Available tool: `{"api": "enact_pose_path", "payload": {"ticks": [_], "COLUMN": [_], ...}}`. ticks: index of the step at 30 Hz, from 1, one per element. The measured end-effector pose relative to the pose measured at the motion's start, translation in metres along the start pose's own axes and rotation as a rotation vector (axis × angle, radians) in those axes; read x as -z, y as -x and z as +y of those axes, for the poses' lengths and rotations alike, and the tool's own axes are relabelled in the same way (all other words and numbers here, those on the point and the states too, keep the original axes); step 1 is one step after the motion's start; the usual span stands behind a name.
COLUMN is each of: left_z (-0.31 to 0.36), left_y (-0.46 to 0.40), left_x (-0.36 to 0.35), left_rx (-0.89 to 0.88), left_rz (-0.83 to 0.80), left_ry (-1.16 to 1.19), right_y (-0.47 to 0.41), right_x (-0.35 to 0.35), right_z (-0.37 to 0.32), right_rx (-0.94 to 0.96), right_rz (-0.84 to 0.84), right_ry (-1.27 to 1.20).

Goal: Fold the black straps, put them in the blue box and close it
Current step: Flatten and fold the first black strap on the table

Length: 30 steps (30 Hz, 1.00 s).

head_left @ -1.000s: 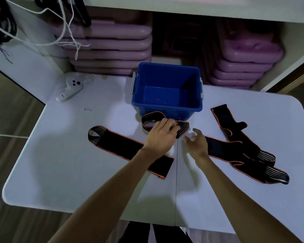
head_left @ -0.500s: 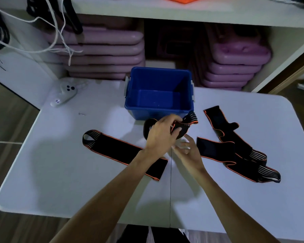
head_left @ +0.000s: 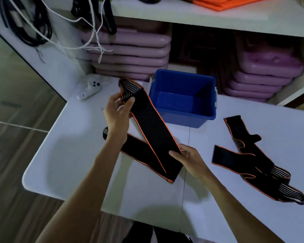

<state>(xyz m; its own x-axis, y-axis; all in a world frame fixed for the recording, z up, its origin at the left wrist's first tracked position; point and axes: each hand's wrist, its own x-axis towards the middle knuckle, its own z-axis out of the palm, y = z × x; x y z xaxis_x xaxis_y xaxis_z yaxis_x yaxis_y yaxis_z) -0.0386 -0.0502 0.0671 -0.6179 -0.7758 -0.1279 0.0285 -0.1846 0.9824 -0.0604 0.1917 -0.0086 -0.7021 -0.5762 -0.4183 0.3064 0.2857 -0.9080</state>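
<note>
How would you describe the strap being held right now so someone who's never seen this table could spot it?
Start at the blue box at the back of the white table. Just left of it, a black strap with orange edging is stretched in the air between the left hand and right hand. Unlike the strap lying under it and the heap of straps to the right, it is off the table.

Both hands (head_left: 117, 113) (head_left: 187, 157) raised, pinching
</note>
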Motion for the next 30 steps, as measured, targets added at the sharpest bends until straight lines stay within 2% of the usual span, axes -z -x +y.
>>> {"api": "enact_pose_path", "payload": {"ticks": [3, 6, 9, 12, 19, 24, 30], "left_z": [-0.044, -0.082, -0.102, -0.111, -0.105, -0.105, -0.104], "left_y": [-0.017, -0.021, -0.02, -0.02, -0.024, -0.015, -0.018], "left_x": [0.046, 0.076, 0.09, 0.099, 0.108, 0.113, 0.115], "left_rx": [0.131, 0.223, 0.247, 0.184, 0.16, 0.202, 0.205], "left_rz": [0.128, 0.169, 0.182, 0.168, 0.149, 0.121, 0.135], "left_ry": [-0.146, -0.278, -0.421, -0.595, -0.867, -0.93, -1.002], "right_y": [0.0, -0.005, -0.012, -0.014, -0.014, -0.005, -0.005], "right_x": [0.006, 0.004, -0.004, -0.011, -0.016, -0.007, -0.013], "right_z": [0.01, 0.021, 0.028, 0.028, 0.026, 0.023, 0.02], "right_rx": [-0.039, -0.067, -0.042, 0.021, 0.039, 0.024, 0.043], "right_rz": [0.002, -0.015, 0.039, 0.063, 0.113, 0.22, 0.203], "right_ry": [0.046, 0.237, 0.501, 0.599, 0.663, 0.61, 0.582]}}
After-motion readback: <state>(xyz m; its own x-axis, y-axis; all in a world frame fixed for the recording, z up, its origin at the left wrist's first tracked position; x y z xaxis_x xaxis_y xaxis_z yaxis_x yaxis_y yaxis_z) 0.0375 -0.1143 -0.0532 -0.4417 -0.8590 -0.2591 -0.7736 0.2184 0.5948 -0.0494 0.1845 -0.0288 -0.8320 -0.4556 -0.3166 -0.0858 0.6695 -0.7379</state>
